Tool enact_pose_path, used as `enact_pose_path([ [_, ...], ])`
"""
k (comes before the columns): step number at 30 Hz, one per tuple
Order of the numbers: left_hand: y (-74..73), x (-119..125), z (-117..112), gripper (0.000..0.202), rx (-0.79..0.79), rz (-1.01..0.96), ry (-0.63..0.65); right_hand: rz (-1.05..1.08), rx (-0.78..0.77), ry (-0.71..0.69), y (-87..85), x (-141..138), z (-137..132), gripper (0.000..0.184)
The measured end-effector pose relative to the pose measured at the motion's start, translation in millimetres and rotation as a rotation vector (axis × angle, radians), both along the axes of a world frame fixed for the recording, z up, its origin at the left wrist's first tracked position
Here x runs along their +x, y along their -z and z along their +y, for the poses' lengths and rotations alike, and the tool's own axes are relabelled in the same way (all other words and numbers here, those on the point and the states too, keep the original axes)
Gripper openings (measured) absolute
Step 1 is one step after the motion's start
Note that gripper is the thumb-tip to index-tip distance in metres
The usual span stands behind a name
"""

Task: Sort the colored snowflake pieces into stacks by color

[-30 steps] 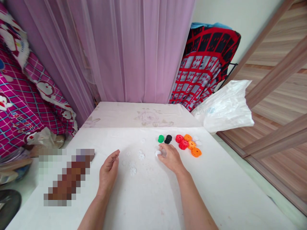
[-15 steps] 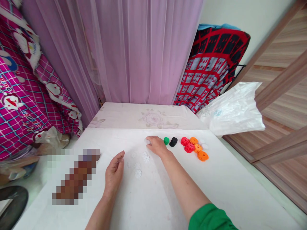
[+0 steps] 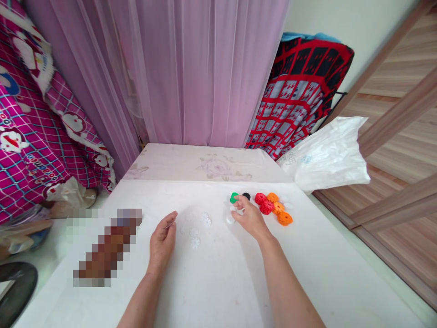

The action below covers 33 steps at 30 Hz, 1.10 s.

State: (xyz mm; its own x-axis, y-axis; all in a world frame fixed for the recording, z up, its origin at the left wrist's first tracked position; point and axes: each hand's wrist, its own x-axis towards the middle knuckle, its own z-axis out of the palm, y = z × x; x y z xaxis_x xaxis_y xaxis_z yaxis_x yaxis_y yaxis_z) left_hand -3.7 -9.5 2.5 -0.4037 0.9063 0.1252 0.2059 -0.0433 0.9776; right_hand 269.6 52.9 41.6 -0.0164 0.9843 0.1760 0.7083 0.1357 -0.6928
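Observation:
My right hand (image 3: pixel 248 216) rests on the white table (image 3: pixel 218 273), its fingers pinched on a small white snowflake piece beside another white piece (image 3: pixel 230 219). Just beyond its fingertips stand a green stack (image 3: pixel 233 197) and a black stack (image 3: pixel 246 196) of the same pieces. To their right lies a cluster of red pieces (image 3: pixel 263 203) and orange pieces (image 3: pixel 282 214). My left hand (image 3: pixel 163 240) rests on its edge on the table, fingers loosely curved and holding nothing. Loose white pieces (image 3: pixel 205 219) lie between my hands.
A white plastic bag (image 3: pixel 327 152) sits off the table's right corner. A red and black blanket (image 3: pixel 300 91) hangs behind it, a pink curtain (image 3: pixel 191 68) at the back, and pink bedding (image 3: pixel 30 136) at the left. A blurred patch (image 3: pixel 105 248) covers something on the table's left.
My right hand reached left to a white piece near the table's middle, then drew back right to beside the green and black stacks. My left hand has barely moved.

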Motion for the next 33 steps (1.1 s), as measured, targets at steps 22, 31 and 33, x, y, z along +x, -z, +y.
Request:
enact_pose_path([
  [22,-2.8,1,0,0.035,-0.013,-0.007,-0.010,-0.401,0.053,-0.181,-15.4,-50,-24,0.022],
  [31,-1.8,1,1,0.034,0.019,0.002,-0.009,-0.570,-0.004,-0.124,-7.3,-94,-35,0.024],
  [33,-1.8,1,1,0.034,0.019,-0.001,-0.013,-0.494,-0.004,-0.100,-8.5,-82,-33,0.026],
])
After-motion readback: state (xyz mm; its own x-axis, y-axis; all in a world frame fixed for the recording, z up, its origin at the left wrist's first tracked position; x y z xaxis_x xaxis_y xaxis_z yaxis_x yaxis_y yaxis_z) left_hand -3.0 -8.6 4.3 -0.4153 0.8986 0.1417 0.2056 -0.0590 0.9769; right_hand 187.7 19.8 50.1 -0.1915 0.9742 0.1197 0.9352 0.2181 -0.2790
